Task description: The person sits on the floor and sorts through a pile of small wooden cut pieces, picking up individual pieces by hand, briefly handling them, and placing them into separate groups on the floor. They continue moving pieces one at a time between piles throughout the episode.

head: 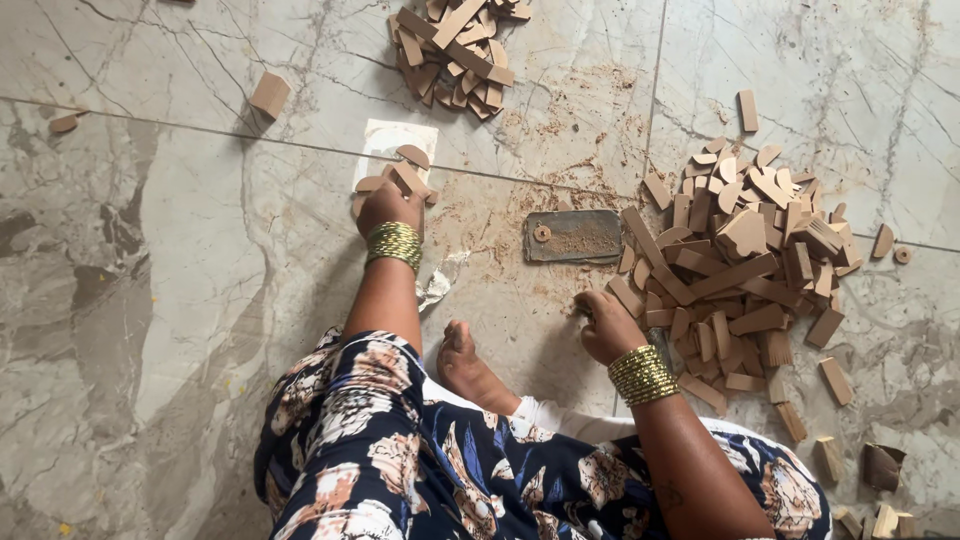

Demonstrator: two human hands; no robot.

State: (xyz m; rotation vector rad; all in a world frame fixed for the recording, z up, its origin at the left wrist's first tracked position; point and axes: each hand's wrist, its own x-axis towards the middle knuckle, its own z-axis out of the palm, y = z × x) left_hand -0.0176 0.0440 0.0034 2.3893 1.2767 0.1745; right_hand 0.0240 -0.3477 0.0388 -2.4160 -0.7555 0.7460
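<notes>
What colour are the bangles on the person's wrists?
Gold with a green tinge, stacked on both wrists: left bangles, right bangles. Head view shows them best.

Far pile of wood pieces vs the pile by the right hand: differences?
The far pile is small and compact, out of reach of both hands; the near pile is much larger, sprawling, and the right hand rests at its edge. The near pile mixes long strips with rounded bits; the far pile shows mostly strips. Both are tan wood on the marble floor.

Two hands were in view: left hand (388, 208), right hand (603, 326), each wrist carrying one stack of gold bangles (394, 243). One bare foot (467, 368). One flat metal plate (574, 236). One white sheet (397, 143). Two main piles of wooden offcuts (745, 265); pieces too numerous to count.
</notes>
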